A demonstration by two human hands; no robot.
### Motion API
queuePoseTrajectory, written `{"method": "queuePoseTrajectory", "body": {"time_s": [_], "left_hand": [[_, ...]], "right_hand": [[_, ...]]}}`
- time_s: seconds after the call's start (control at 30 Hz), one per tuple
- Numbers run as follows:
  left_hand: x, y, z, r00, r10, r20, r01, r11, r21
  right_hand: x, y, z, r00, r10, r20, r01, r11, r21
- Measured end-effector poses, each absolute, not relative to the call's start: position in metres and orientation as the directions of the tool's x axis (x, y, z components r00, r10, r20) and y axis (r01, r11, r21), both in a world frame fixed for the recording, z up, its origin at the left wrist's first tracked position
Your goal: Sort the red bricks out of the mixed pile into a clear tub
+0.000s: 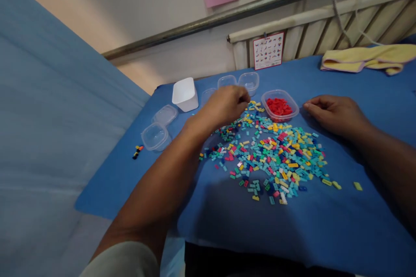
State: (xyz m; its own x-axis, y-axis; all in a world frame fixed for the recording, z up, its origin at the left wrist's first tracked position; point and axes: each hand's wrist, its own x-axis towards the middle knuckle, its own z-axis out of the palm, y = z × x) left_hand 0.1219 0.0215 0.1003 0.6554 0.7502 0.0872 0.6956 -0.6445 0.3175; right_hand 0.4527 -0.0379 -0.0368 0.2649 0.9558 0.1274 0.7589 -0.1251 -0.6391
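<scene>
My left hand (230, 103) hovers over the far left part of a spread of small toy building bricks (276, 158). Its fingers are curled together, and anything between them is hidden. The bricks are mostly turquoise, yellow, green and pink, with some dark blue. To the right of that hand stands a clear plastic container (294, 111) with red bricks (278, 106) inside. Just right of this container, my right hand (336, 114) is low over the blue table with thumb and fingers pressed together. Whether it pinches something small, I cannot make out.
Clear tubs (249, 81) stand behind my left hand, beside a white bin (185, 94). Another clear tub (155, 137) is at the left, near a few black and orange pieces (137, 152). A yellow cloth (367, 58) lies far right; a picture card (268, 51) leans at the back.
</scene>
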Motion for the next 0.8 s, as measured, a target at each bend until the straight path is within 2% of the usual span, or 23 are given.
{"method": "queuePoseTrajectory", "body": {"time_s": [0.1, 0.23, 0.4, 0.57, 0.8], "left_hand": [[0.066, -0.005, 0.105, 0.615, 0.787, -0.047, 0.745, -0.560, 0.361], [0.010, -0.039, 0.092, 0.588, 0.794, -0.156, 0.781, -0.507, 0.364], [0.000, -0.057, 0.066, 0.649, 0.748, -0.136, 0.747, -0.594, 0.298], [0.013, -0.056, 0.054, 0.570, 0.796, -0.205, 0.821, -0.544, 0.172], [0.012, -0.060, 0.050, 0.583, 0.794, -0.173, 0.805, -0.535, 0.256]], "right_hand": [[0.451, -0.039, -0.034, 0.283, 0.953, 0.110, 0.761, -0.153, -0.631], [0.445, -0.043, -0.026, 0.300, 0.950, 0.092, 0.771, -0.184, -0.610], [0.443, -0.045, -0.024, 0.330, 0.940, 0.086, 0.780, -0.220, -0.586], [0.446, -0.045, -0.027, 0.313, 0.945, 0.094, 0.772, -0.196, -0.605], [0.447, -0.043, -0.026, 0.303, 0.949, 0.084, 0.770, -0.192, -0.608]]}}
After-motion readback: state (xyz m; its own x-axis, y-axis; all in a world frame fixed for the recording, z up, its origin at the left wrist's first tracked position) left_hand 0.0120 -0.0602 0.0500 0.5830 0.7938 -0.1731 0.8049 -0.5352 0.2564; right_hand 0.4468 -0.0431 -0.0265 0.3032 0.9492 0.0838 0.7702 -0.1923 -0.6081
